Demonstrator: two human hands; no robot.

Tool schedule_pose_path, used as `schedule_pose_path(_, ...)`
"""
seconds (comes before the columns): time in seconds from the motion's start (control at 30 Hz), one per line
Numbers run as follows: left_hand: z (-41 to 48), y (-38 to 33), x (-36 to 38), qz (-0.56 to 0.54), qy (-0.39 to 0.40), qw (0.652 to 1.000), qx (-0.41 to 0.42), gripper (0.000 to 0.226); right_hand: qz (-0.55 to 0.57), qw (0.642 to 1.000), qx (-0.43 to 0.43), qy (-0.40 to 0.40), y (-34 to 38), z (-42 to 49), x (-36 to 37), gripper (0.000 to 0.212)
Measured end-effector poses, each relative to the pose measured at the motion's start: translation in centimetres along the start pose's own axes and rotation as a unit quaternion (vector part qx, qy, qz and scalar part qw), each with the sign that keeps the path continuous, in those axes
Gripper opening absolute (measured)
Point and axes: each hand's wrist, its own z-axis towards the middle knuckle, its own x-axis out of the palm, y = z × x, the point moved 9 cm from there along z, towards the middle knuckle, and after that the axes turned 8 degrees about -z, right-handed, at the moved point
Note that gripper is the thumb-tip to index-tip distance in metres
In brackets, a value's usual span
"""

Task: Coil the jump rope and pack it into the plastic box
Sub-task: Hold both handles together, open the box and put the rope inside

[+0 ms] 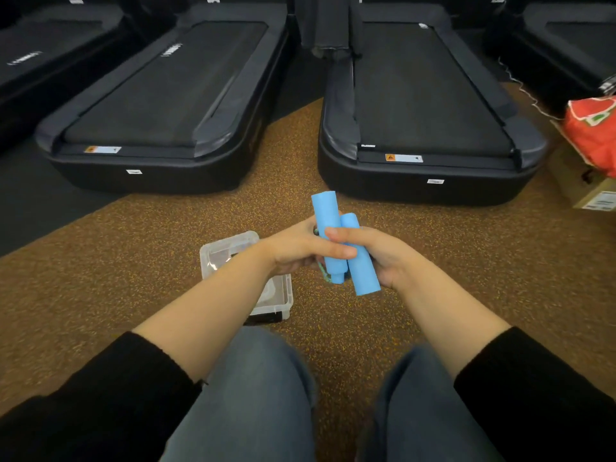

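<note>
Two blue foam handles of the jump rope (336, 235) stand side by side between my hands, above the floor. My left hand (300, 250) wraps them from the left, its thumb across the front. My right hand (383, 258) grips them from the right and underneath. A short piece of greenish cord (322, 270) shows under my left hand; the rest of the rope is hidden. The clear plastic box (230, 250) sits open on the floor below my left forearm, partly covered by it.
Two black treadmills (160, 105) (430, 108) lie ahead on the speckled brown floor (133, 261), with others at the edges. A red bag (593, 135) rests on a cardboard box (590, 191) at the right. My knees in jeans fill the foreground.
</note>
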Motion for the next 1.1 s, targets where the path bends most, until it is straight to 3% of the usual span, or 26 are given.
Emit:
schedule_pose_path(0.2,1.9,1.7,-2.7,-0.037,-0.044,0.998,-0.018,0.051,0.013,0.996,0.001,-0.090,-0.9,2.8,-1.7,0.047)
schedule_pose_path(0.33,2.9,2.8,-4.2,-0.063,-0.037,0.997,-0.030,0.032,-0.012,0.992,-0.017,-0.125,-0.9,4.4,-2.5,0.029)
schedule_pose_path(0.5,3.9,3.9,-5.9,-0.087,-0.014,0.996,-0.034,0.048,-0.064,0.982,-0.012,-0.175,-2.1,7.3,-3.6,0.052)
schedule_pose_path(0.8,5.6,8.7,-9.8,-0.070,-0.045,0.994,-0.075,0.029,-0.132,0.980,0.040,-0.145,-5.9,11.8,-5.0,0.030)
schedule_pose_path(0.97,6.3,11.8,-11.7,-0.077,-0.069,0.991,-0.081,0.031,-0.209,0.965,0.032,-0.157,-8.3,14.0,-6.2,0.063)
schedule_pose_path(1.1,6.1,13.8,-12.3,-0.086,-0.069,0.990,-0.091,0.028,-0.285,0.946,0.016,-0.155,-9.9,15.6,-5.6,0.068)
